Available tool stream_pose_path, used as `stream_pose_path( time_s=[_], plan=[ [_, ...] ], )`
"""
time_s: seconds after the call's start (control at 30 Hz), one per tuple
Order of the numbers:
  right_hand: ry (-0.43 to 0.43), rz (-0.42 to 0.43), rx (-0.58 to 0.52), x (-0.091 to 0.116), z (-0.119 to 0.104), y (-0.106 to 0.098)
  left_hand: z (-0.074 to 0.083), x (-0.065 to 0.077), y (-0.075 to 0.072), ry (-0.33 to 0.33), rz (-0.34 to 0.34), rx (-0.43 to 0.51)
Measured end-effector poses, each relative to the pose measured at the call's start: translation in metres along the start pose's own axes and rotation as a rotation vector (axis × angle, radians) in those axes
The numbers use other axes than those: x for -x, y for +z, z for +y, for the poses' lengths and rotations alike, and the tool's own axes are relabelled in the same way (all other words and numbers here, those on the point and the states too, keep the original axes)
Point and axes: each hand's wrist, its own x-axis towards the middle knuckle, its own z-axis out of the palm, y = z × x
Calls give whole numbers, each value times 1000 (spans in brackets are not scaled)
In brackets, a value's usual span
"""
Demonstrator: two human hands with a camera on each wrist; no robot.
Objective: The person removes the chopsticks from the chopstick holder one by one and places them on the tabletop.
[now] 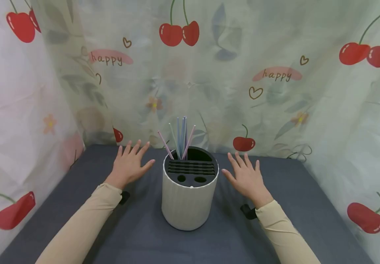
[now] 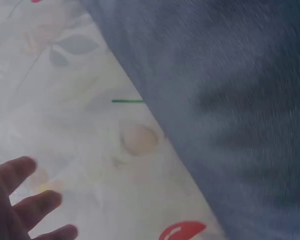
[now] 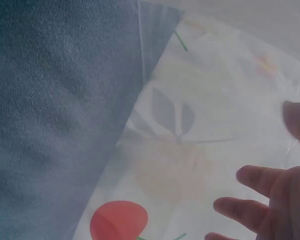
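Note:
A round cream-white desk organizer (image 1: 190, 205) with a black slotted top stands upright between the two hands in the head view. Several thin pastel sticks (image 1: 181, 137) lean in its rear compartment; the narrow slots and two round holes in front of that hold nothing visible. My left hand (image 1: 128, 167) hovers left of the organizer, fingers spread, holding nothing. To the right of it my right hand (image 1: 244, 176) is likewise spread and holds nothing. Each wrist view catches only some fingers of its hand, the left hand (image 2: 20, 205) and the right hand (image 3: 270, 200), over cloth.
Dark grey cloth covers the table (image 1: 137, 234). A pale curtain (image 1: 190, 73) printed with cherries and the word happy hangs behind it and along both sides. Dark wrist mounts show at the left cuff (image 1: 125, 198) and at the right cuff (image 1: 248, 211).

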Motion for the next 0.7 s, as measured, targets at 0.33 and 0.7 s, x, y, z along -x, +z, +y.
stream_pose_path(
  time_s=[0.33, 0.7],
  plan=[
    [7, -50, -8, 0, -4, 3, 3, -2, 5, -24, -215, 205],
    [59, -139, -147, -1, -3, 0, 3, 1, 1, 26, -286, 337]
  ],
)
